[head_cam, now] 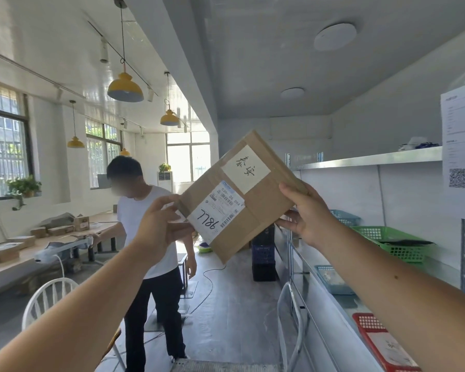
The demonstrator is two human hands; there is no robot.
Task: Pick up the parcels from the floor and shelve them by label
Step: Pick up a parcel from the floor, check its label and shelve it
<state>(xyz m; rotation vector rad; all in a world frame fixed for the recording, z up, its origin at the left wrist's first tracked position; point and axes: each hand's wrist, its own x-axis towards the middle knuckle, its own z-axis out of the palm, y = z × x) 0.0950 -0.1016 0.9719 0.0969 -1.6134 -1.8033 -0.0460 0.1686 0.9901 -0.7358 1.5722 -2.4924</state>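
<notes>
Mid-task, one parcel (242, 196) in hand, not shelved yet. It's a flat brown cardboard box held up in the air at chest-to-face height, tilted diagonally, well clear of the floor and of the shelf. Left hand (159, 224) grips the parcel's lower-left corner, fingers (181, 232) curled under and thumb on top, pinching the cardboard. Right hand (306, 210) clamps the right edge, thumb over the front face, fingers (286, 222) wrapped behind, so pinching too. White handwritten label (246, 169) near the upper end and a printed shipping label (218, 210) with "7786" in marker both face the camera; looks like the label-reading step.

Done, as far as visible: this parcel is off the floor. Left: match the label to a spot and set it down.

Shelf (371, 158) runs along the right side, with a green basket (392, 242), a blue basket (330, 277) on a lower level and a red basket (371, 334) nearest the camera. Can't read any bin labels, so the target slot can't be told.

More boxes sit on the counter (38, 245) at left, toward its far end and near edge. No parcels visible on the floor in this view, so the remaining count is unknown. Another person (151, 237) stands in the aisle beside the counter.
</notes>
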